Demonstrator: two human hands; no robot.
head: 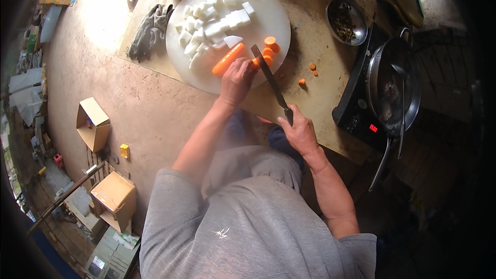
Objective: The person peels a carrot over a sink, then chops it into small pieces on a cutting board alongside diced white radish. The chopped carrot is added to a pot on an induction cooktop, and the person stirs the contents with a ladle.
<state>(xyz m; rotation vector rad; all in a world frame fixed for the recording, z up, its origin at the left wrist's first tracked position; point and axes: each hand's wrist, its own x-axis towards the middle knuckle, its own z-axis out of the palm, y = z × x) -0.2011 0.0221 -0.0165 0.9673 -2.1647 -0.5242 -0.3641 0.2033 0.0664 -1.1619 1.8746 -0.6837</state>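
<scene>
A round white cutting board [273,7] lies on the table before me. My right hand [300,131] grips the dark handle of a kitchen knife [270,75], whose blade reaches up over the board's lower right. My left hand [237,77] has its fingers bent around a carrot piece [255,64] right beside the blade; the hand covers most of that piece. Touching or close to those fingers is a whole peeled carrot [228,60]. Several carrot slices [270,41] sit right of the blade. White vegetable chunks, perhaps radish [217,27], fill the board's upper left.
Grey work gloves [149,33] lie left of the board. Carrot ends [312,66] are on the table at right. Beyond are a metal bowl of food scraps [346,21] and a wok [391,85] on a lit induction cooker [354,112]. Its handle juts toward me.
</scene>
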